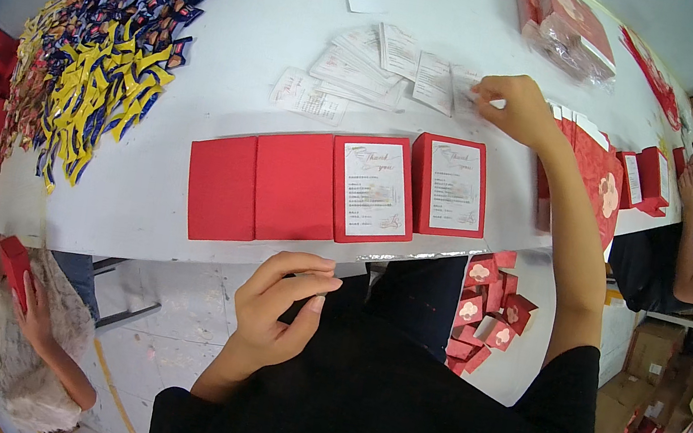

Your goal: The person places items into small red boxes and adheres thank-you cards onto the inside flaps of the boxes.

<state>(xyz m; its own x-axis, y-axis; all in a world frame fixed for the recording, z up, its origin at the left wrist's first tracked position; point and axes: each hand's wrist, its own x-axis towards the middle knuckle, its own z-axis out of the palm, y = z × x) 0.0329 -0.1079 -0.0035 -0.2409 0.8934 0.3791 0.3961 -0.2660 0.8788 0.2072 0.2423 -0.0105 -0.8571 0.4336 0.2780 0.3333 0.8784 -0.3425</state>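
My right hand (519, 108) reaches over the table, fingertips at the right end of a spread of printed cards (436, 81). The fingers cover part of a card (461, 95), and whether they grip it is unclear. My left hand (281, 308) hovers before the table's front edge with nothing in it, fingers loosely curled and apart. Between my hands stands a row of red boxes. Two on the left, a red box (222, 193) and another red box (295, 189), have plain tops. On the right, one red box (342, 209) and a slightly separated red box (418, 184) carry printed cards on top.
Snack packets in yellow and blue wrappers (108, 70) heap at the left. Red boxes in clear plastic (571, 21) lie far right; flower-marked red packaging (599, 168) is beside my right forearm. More red boxes (488, 307) sit below the table edge. People work at both sides.
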